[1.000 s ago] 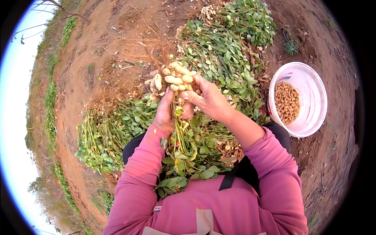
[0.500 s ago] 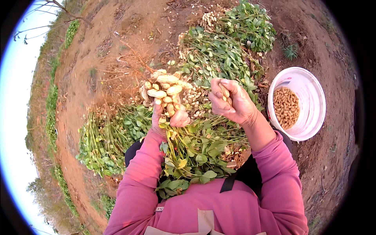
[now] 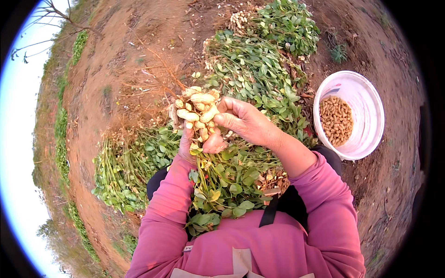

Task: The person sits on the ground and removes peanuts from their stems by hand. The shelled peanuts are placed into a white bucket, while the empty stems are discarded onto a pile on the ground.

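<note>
My left hand (image 3: 186, 144) is closed around the stems of an uprooted peanut plant (image 3: 232, 180), held upside down in front of me. Its cluster of pale peanuts (image 3: 202, 98) sits above the fist, with thin reddish roots poking up. The leafy end hangs toward my lap. From the right, my right hand (image 3: 250, 123) reaches to the cluster, thumb and fingers pinched at the peanuts on its right side. What lies inside its curled fingers is mostly hidden.
A white bucket (image 3: 371, 123), tilted in view, stands to the right with loose peanuts (image 3: 336, 120) at its bottom. Piles of leafy peanut plants (image 3: 255, 69) lie ahead, and another plant heap (image 3: 132, 169) is on the left. Reddish bare soil (image 3: 116, 69) surrounds them.
My right hand, which held a few loose peanuts apart from the plant, has moved left onto the cluster. My left hand keeps its grip on the plant.
</note>
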Action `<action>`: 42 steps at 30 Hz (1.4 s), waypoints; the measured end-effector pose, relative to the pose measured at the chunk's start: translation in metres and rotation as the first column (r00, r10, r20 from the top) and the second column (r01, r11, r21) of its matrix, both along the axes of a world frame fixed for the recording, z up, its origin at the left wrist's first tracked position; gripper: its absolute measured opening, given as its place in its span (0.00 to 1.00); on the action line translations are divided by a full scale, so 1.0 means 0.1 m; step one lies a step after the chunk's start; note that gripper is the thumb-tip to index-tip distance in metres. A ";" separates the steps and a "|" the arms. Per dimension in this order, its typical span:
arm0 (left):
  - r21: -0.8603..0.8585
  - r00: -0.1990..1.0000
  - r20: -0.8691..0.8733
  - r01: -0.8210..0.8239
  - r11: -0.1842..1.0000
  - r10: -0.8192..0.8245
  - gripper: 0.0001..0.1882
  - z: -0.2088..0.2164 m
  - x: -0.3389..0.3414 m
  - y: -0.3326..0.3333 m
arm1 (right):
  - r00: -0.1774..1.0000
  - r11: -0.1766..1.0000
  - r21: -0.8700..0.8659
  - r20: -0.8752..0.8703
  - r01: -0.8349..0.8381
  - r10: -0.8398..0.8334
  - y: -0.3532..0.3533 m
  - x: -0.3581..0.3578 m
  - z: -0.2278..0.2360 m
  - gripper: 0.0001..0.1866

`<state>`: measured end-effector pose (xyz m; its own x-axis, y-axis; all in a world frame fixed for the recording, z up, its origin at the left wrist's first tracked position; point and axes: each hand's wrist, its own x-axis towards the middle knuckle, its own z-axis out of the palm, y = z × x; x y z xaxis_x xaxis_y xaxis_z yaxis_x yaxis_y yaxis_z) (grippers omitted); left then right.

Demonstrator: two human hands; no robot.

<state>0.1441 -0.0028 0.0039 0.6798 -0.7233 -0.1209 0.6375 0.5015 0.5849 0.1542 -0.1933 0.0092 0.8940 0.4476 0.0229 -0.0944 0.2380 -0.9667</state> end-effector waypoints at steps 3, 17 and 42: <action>-0.131 0.999 0.036 0.043 0.990 -0.038 0.35 -0.03 0.04 0.06 | 0.978 0.980 0.063 -0.084 -0.188 0.192 -0.15 -0.02 0.26 0.15; -0.010 0.993 -0.114 -0.045 0.999 0.044 0.26 -0.03 -0.07 0.06 | 0.991 0.716 -0.690 0.132 0.108 -0.022 -1.44 -0.38 0.39 0.14; 0.424 0.421 0.736 -0.897 -0.123 -0.531 0.17 0.02 0.33 -0.06 | 0.973 0.698 -0.695 0.232 0.170 -0.006 -0.49 0.03 0.03 0.18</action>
<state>0.1768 -0.0091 0.0059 0.9512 -0.1710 0.2569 -0.2608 -0.8904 0.3731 0.1571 -0.2423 0.0119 0.9422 0.3231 -0.0884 0.1009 -0.5253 -0.8449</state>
